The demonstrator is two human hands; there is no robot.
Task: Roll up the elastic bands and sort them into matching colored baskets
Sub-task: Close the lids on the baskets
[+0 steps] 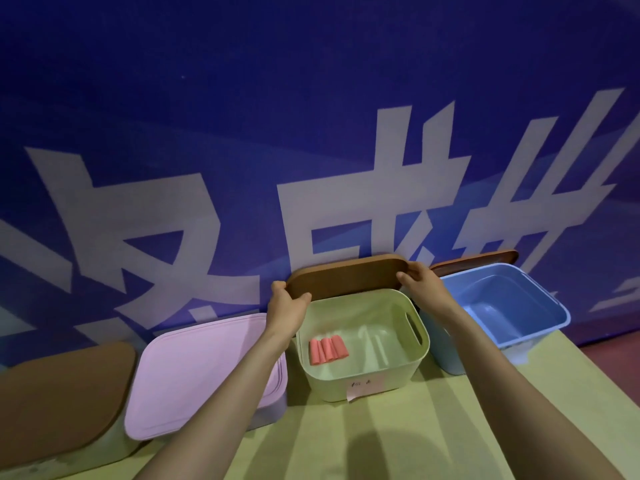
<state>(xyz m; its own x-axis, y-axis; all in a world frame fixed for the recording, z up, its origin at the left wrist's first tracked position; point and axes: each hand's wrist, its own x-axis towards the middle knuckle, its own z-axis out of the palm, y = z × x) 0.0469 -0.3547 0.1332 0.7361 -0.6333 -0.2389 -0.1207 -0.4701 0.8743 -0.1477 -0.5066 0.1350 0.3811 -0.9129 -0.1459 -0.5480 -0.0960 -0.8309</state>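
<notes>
Left hand (285, 306) and right hand (420, 282) each grip one end of a brown lid (346, 275). The fingers curl over its edge and the thumbs lie on the near face. The lid stands on edge behind the green basket (398, 327), against the blue banner (311, 133).

The bands (327, 348) are coral-pink, wound into short tight rolls. They lie side by side and touching, on the floor of the green basket toward its left side. The exact count is unclear; about four.

The green basket is open, with a slot handle on its right wall and a paper label (363, 386) on its front; the writing is unreadable.

Just left of it is a basket closed by a pink lid (204, 368), and farther left is another brown lid (59, 400). On the right is an open blue basket (502, 306), with a third brown lid (474, 259) propped behind it. All of these stand on a yellow-green table (381, 438).
</notes>
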